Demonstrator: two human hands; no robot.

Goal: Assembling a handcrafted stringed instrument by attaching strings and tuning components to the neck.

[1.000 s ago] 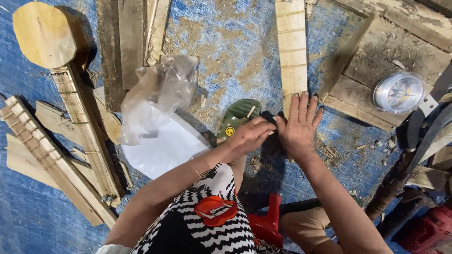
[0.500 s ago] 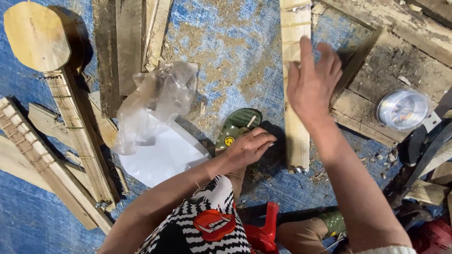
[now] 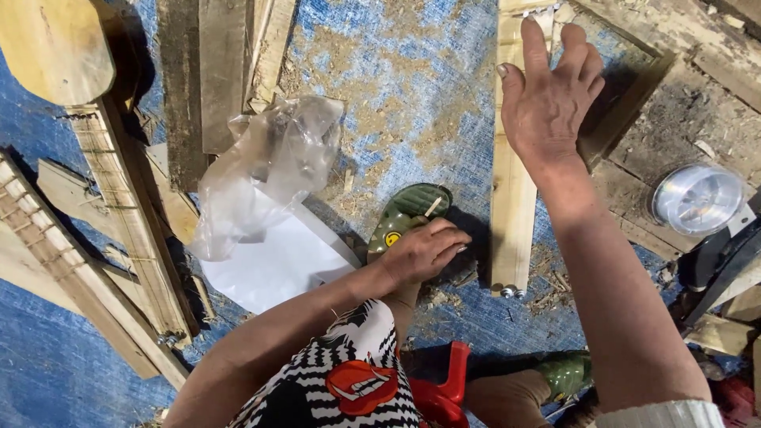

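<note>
My left hand (image 3: 424, 254) rests with curled fingers on my foot in a green sandal (image 3: 404, 212), on the blue sawdust-strewn tarp (image 3: 396, 87). Nothing shows inside its fingers. My right hand (image 3: 551, 103) is lifted with fingers spread and palm down. It hovers over the upper part of a long pale wooden strip (image 3: 511, 222) that lies lengthwise just right of the sandal. The strip's near end shows two small metal tips.
A crumpled clear plastic bag (image 3: 273, 166) lies on a white sheet (image 3: 277, 265) to the left. Notched wooden slats (image 3: 127, 214) and a round-ended board (image 3: 51, 47) lie far left. A round shiny disc (image 3: 697, 198) sits right, beside a dark tool. A red stool (image 3: 444, 392) is under me.
My right hand left the sandal area beside my left hand and rose up and away over the wooden strip, fingers spreading. The left hand stayed at the sandal.
</note>
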